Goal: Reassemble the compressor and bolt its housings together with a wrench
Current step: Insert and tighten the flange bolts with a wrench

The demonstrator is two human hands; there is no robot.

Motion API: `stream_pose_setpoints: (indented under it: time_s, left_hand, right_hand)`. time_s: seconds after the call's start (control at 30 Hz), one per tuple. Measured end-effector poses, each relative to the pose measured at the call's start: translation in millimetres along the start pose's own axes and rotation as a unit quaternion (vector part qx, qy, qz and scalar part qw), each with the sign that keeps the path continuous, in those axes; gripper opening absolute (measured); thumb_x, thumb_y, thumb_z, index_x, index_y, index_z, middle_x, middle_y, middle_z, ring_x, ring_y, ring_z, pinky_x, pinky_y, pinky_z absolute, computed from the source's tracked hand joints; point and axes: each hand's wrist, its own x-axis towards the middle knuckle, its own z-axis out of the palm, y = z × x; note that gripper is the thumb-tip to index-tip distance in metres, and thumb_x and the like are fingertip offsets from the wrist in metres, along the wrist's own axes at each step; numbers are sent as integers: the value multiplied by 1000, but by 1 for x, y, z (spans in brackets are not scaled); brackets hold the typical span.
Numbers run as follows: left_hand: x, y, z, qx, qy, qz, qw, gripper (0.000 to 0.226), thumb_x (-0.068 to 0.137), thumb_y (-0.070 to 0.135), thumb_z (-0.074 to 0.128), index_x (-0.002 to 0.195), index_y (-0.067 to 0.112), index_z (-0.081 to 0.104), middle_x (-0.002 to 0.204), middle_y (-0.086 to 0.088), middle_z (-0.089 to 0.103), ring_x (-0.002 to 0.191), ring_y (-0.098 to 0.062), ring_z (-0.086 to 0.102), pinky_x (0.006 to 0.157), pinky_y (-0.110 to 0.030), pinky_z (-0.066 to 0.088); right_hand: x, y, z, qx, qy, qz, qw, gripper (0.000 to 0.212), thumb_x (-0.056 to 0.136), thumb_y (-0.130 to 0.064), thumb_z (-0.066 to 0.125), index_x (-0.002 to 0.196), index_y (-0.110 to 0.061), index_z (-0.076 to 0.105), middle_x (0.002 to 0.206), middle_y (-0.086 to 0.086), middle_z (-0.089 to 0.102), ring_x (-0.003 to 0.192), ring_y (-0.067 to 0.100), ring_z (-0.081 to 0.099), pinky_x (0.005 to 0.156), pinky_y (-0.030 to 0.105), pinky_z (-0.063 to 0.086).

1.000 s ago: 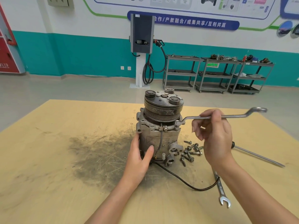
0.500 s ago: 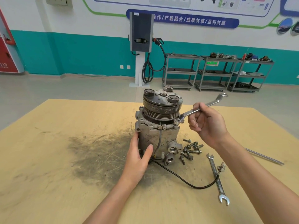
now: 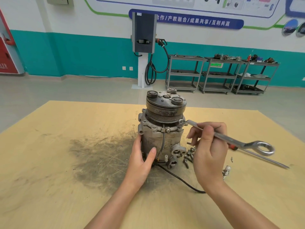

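Both forearms are bare from the frame's lower edge to the wrists, with no sleeve in view. The left hand (image 3: 141, 160) and right hand (image 3: 208, 152) are bare too, with short, unpainted nails.

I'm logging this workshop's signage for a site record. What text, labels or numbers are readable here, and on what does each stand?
"合作/产教融合/成果共享/互利共赢" in white on the blue wall banner, its first characters partly hidden behind the charging unit.
"119" in white on the red cabinet at far left.
Green sign on the middle shelf cart: too blurred to read.
Label on the compressor body: too faint to read.
Upper wall posters: too small to read.
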Motion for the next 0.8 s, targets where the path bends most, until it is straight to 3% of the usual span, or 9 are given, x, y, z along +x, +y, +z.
stream_pose_setpoints:
  time_s: [0.1, 0.23, 0.57, 0.67, 0.8]
  left_hand:
    - [0, -1, -1, 2, -3, -3, 1000, 61, 95, 28, 57, 143, 39, 21, 146, 21, 36, 133, 15, 31, 109, -9, 25]
    - [0, -2, 0, 8, -2, -9, 1000, 62, 95, 28, 57, 144, 39, 19, 145, 21, 35, 129, 19, 31, 99, 4, 23]
    - [0, -3, 0, -9, -9, -14, 1000, 69, 88, 42, 56, 147, 37, 20, 147, 22, 35, 133, 16, 30, 99, 2, 25]
    - [0, -2, 0, -18, -9, -9, 1000, 65, 82, 48, 55, 138, 46, 22, 142, 26, 37, 130, 19, 31, 102, -2, 27]
    - [0, -2, 0, -20, -12, -5, 1000, 57, 86, 44, 57, 133, 51, 24, 139, 32, 38, 130, 18, 33, 106, -11, 28]
  right_hand:
    - [14, -4, -6, 42, 8, 23, 999, 20, 101, -30, 35, 87, -24, 48, 66, 3, 59, 55, 21, 48, 50, 23, 37]
    - [39, 7, -16, 95, -22, 146, 984, 33, 104, -28, 30, 82, -15, 51, 54, 1, 57, 48, 14, 43, 44, 20, 32]
    - [85, 42, -23, 212, -144, 382, 888, 38, 105, -26, 25, 79, -11, 48, 44, 7, 48, 37, 14, 36, 41, 21, 22]
    - [79, 45, -21, 228, -133, 372, 890, 37, 105, -26, 25, 79, -12, 47, 43, 6, 47, 36, 13, 34, 41, 22, 20]
    - [47, 40, -20, 182, -47, 236, 953, 34, 107, -24, 27, 82, -12, 49, 45, 2, 45, 39, 13, 34, 44, 29, 18]
